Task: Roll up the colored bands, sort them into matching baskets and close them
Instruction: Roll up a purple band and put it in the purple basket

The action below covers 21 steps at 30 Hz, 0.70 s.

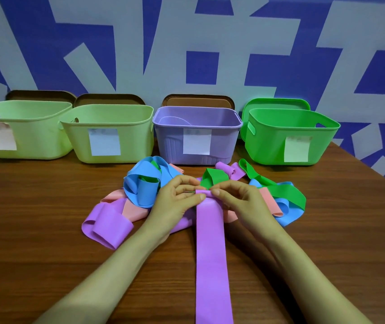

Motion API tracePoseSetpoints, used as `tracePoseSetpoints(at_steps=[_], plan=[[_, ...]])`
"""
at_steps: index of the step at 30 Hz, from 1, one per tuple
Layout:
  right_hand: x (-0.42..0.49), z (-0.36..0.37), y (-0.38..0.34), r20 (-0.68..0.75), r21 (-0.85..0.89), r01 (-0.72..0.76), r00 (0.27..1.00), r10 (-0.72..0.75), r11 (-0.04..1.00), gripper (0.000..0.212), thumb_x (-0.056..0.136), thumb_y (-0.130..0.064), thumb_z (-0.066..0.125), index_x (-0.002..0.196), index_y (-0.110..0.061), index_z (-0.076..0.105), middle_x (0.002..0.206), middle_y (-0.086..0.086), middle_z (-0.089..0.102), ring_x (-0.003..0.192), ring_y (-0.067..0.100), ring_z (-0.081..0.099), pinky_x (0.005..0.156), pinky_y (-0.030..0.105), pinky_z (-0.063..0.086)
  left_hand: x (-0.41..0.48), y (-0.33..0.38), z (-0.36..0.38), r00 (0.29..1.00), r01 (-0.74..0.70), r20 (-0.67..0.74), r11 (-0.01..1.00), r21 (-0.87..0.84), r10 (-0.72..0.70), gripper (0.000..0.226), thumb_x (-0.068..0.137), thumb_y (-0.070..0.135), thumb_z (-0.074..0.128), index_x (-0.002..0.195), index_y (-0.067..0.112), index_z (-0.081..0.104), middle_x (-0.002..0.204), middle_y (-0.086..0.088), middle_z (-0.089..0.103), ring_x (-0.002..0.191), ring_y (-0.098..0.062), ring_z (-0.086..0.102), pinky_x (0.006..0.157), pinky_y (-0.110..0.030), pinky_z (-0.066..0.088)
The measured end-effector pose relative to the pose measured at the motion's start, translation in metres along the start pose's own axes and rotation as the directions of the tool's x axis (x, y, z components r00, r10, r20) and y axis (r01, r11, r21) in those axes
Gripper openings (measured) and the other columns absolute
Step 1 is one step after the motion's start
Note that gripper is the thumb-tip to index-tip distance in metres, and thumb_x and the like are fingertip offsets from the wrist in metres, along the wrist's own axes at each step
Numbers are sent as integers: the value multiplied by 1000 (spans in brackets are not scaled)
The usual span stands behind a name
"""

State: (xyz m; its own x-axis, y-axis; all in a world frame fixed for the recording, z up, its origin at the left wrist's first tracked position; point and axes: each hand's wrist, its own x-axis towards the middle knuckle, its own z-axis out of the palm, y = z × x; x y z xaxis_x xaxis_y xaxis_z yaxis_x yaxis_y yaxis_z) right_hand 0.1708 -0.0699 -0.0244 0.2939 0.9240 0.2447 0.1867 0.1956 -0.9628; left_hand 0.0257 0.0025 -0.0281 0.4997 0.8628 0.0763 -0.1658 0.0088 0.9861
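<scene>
Labels [197,141] on baskets [170,146] — blurred; no legible txt.

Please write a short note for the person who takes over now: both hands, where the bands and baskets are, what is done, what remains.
Left hand and right hand both pinch the far end of the purple band; the roll is barely begun.
Other bands lie loose in a pile on the table.
Behind the pile the purple basket and three green baskets stand open, lids behind them.
Done: no band visible in any basket.
Left: roll every band, sort by colour, close lids.
</scene>
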Motion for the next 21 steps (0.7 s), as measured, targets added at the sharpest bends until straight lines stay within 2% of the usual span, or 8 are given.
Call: tracePoseSetpoints(at_steps=[2, 4, 7, 10, 15, 18, 21], plan=[[1, -1, 1, -12, 17, -1, 1000, 1, 1000, 16, 89, -9, 63, 78, -19, 70, 77, -10, 70, 76, 2, 62, 72, 18, 48, 0, 0, 0, 994, 93, 61, 995, -26, -92, 23, 85, -1, 65, 105, 7, 58, 92, -8, 66, 79, -15, 65, 63, -24, 56], [1, -1, 2, -21, 43, -6, 1000, 7, 999, 15, 88, -7, 63, 79, -17, 70, 77, -9, 70, 76, 3, 62, 72, 17, 49, 0, -1, -1, 978, 164, 131, 986, -22, -160, 16, 87, 4, 63, 101, 7, 57, 86, -11, 67, 76, -18, 66, 63, -27, 57], [1, 0, 1, -8, 42, 1, 1000, 0, 999, 12, 87, -4, 63, 82, -14, 69, 77, -9, 70, 75, 2, 62, 72, 16, 49, 2, 2, -5, 973, 187, 152, 980, -72, -174, 12, 87, 1, 62, 96, 7, 56, 84, -14, 66, 70, -19, 65, 61, -27, 56], [1, -2, -1, 16, 1, 1, 1000, -1, 1000, 14, 86, -2, 64, 82, -14, 68, 74, -12, 69, 73, 0, 61, 69, 13, 48, 3, 5, -8, 959, 220, 205, 969, -112, -194, 15, 88, -2, 59, 101, 5, 55, 90, -13, 67, 73, -18, 67, 65, -27, 57], [-1, -2, 1, 16, 27, -22, 1000, 22, 999, 16, 85, 2, 65, 82, -14, 68, 76, -1, 66, 71, 17, 53, 61, 20, 43, 3, 6, -9, 948, 250, 232, 962, -108, -220, 16, 90, -4, 54, 102, 6, 55, 94, -11, 68, 79, -16, 69, 68, -27, 57], [0, -1, 1, 13, 13, -27, 1000, 27, 1000, 17, 84, 4, 64, 82, -12, 67, 77, -2, 66, 71, 12, 55, 61, 17, 45, 3, 5, -8, 952, 255, 205, 960, -116, -228, 19, 90, -9, 51, 102, 6, 55, 95, -12, 66, 79, -18, 68, 68, -27, 58], [2, -3, 3, -2, -50, 7, 1000, -7, 999, 23, 83, 7, 64, 79, -16, 67, 78, -8, 67, 73, 3, 59, 68, 15, 47, 2, 6, -8, 947, 261, 220, 959, -111, -233, 26, 87, -12, 51, 104, 7, 55, 97, -11, 66, 78, -19, 67, 68, -29, 56]])
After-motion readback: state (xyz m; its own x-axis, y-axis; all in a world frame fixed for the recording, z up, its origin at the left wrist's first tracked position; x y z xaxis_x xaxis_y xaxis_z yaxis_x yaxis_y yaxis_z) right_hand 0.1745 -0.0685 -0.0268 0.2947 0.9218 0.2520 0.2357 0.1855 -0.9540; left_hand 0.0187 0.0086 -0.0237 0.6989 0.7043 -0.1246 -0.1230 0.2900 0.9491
